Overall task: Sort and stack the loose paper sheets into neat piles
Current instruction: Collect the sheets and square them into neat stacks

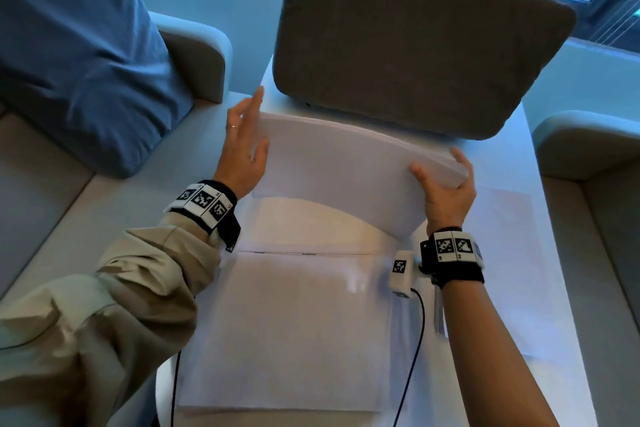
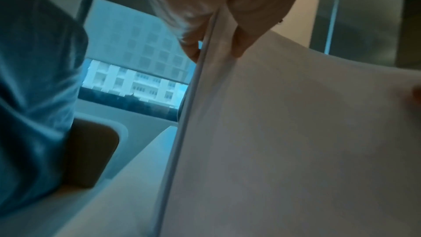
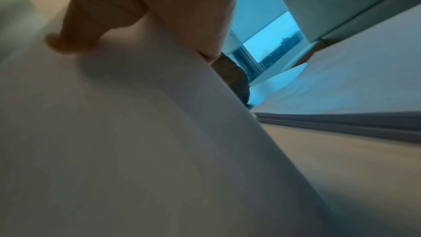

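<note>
Grey panel (image 1: 415,45) blocks ahead — table (image 1: 554,305) right lies open.

Grey cushion (image 1: 415,45) upright at table end; blue pillow (image 1: 79,55) left

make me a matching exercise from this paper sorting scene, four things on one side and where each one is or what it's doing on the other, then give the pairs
Things:
1. left hand
2. right hand
3. bowed stack of paper
4. grey cushion

Places or states:
A. stands at the far end of the table
B. held up between both hands
C. fingers straight against the stack's left edge
D. grips the stack's right edge

Pairs: 1-C, 2-D, 3-B, 4-A
</note>
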A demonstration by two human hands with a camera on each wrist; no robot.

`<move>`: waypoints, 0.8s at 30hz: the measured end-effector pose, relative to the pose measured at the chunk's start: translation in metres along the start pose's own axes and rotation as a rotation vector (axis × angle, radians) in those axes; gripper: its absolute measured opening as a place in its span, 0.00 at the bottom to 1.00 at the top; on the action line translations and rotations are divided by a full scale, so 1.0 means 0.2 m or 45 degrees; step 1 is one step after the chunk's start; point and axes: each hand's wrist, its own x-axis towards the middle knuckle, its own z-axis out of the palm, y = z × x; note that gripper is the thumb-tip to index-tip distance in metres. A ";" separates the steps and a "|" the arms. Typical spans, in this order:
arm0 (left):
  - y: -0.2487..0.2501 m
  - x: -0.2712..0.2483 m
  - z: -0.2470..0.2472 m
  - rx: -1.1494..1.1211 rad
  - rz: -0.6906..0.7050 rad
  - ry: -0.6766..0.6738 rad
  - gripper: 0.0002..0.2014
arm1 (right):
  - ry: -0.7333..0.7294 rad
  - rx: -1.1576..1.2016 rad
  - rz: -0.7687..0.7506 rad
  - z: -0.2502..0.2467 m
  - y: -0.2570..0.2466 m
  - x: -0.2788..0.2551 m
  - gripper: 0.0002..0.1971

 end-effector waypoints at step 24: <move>0.00 0.06 0.05 -0.118 0.062 0.029 0.11 | 0.410 0.103 -0.122 0.07 0.02 0.08 0.17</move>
